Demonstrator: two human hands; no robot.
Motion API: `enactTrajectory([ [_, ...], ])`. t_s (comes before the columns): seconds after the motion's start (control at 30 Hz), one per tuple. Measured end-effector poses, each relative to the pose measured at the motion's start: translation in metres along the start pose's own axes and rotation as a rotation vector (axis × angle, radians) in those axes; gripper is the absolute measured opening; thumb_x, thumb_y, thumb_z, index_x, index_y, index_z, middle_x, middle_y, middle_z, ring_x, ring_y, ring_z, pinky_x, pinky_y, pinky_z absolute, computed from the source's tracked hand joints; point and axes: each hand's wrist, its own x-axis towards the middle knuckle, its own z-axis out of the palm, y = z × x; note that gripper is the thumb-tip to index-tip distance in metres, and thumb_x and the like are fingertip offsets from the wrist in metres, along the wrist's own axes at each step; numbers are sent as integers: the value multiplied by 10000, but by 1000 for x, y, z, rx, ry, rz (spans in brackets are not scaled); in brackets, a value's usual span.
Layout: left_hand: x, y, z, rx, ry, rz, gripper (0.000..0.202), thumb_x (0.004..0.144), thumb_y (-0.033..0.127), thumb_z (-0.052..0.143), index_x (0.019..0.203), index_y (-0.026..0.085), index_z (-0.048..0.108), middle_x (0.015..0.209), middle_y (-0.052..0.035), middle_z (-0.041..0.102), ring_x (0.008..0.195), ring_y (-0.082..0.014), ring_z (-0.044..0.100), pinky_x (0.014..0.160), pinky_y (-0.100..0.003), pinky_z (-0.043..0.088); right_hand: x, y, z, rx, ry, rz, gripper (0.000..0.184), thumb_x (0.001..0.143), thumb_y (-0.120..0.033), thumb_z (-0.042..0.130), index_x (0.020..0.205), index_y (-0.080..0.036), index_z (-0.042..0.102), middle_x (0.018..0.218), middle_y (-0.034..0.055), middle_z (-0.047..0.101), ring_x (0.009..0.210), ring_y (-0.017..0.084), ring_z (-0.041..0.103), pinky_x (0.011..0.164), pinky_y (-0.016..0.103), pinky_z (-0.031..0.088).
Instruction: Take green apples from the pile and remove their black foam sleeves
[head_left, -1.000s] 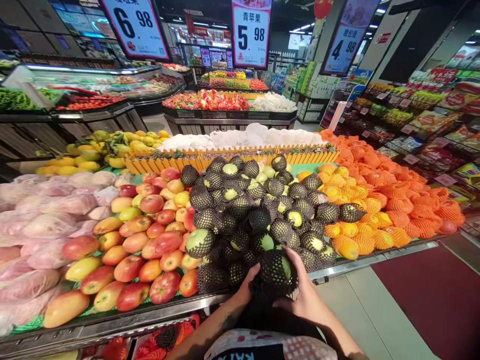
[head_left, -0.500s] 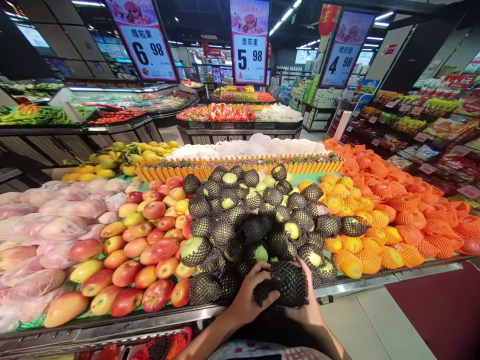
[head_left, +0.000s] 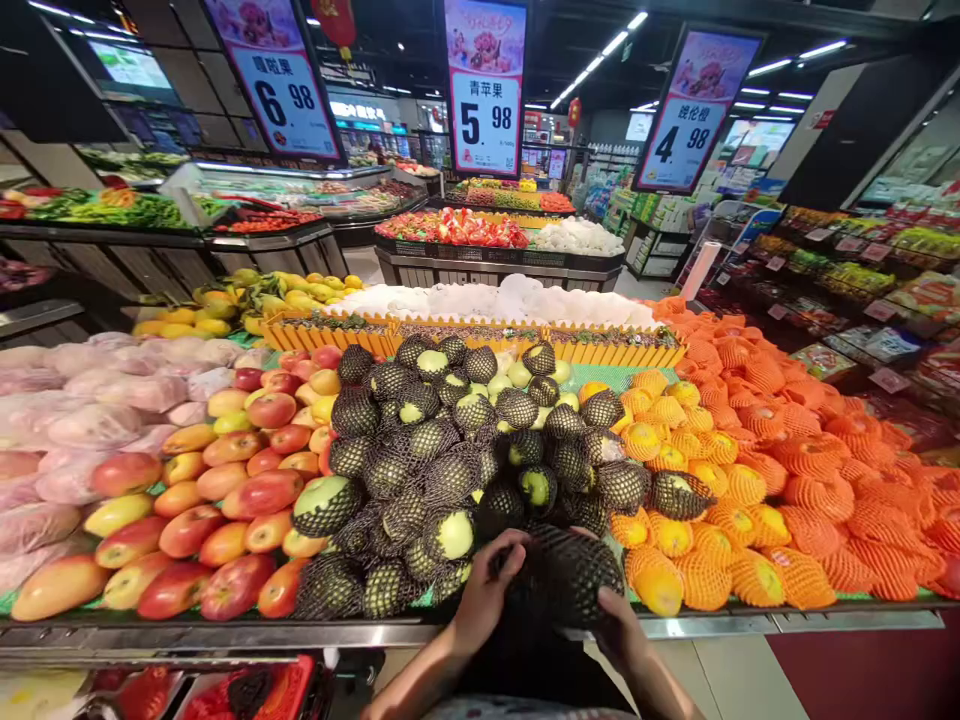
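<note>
Low at the display's front edge, both hands are around a green apple in a black foam net (head_left: 581, 575); the net hides nearly all of the fruit. My left hand (head_left: 484, 585) is closed on the dark netting at the apple's left side, its thumb and fingertips together. My right hand (head_left: 622, 625) grips the right side, thumb on top of the net and the other fingers mostly hidden. Just beyond lies a heap of netted green apples (head_left: 442, 465), several showing bare green tops such as the apple (head_left: 455, 535).
Left of the heap are red-yellow apples (head_left: 240, 500) and wrapped pinkish fruit (head_left: 105, 410). Oranges in orange nets (head_left: 742, 570) lie on the right. A metal rail (head_left: 225, 635) edges the display, a low yellow fence (head_left: 465, 345) crosses behind, and price screens (head_left: 484, 90) hang above.
The view has shifted slightly. My right hand's thumb has come round onto the front of the netted apple, and the apple is turned between my hands. My left hand stays on its left side.
</note>
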Motion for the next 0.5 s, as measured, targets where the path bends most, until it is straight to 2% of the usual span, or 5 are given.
enactTrajectory([
  [0.1, 10, -1, 15, 46, 93, 62, 499, 893, 617, 526, 977, 183, 757, 866, -65, 739, 965, -263, 650, 1035, -423, 428, 27, -48, -20, -72, 56, -38, 712, 671, -501, 784, 1335, -299, 625, 1189, 72, 766, 1252, 378, 616, 1068, 544, 476],
  [0.23, 5, -11, 22, 69, 197, 70, 509, 913, 617, 494, 897, 173, 744, 739, -50, 706, 838, -243, 646, 930, -376, 469, 81, -95, -24, -300, 147, 23, 498, 781, -504, 682, 1217, -265, 660, 1193, 64, 756, 1183, 337, 651, 964, 494, 555],
  [0.37, -10, -21, 23, 80, 317, 21, 512, 881, 643, 552, 851, 174, 756, 760, -58, 716, 796, -238, 661, 867, -349, 505, 149, -115, 2, -778, 102, -92, 588, 837, -576, 559, 1346, -287, 508, 1244, 77, 702, 1135, 336, 667, 831, 479, 603],
  [0.43, -16, -21, 22, 99, 366, 2, 519, 859, 660, 577, 858, 178, 772, 783, -66, 728, 800, -245, 671, 843, -342, 527, 187, -119, 25, -885, 52, -141, 674, 820, -573, 610, 1403, -283, 436, 1255, 80, 679, 1168, 328, 644, 944, 485, 563],
  [0.5, -20, -20, 19, 135, 389, -13, 521, 846, 667, 592, 852, 184, 784, 793, -73, 738, 811, -253, 679, 830, -336, 541, 229, -119, 52, -1016, 9, -233, 810, 734, -519, 748, 1427, -263, 415, 1403, 102, 566, 1324, 348, 516, 1117, 499, 435],
])
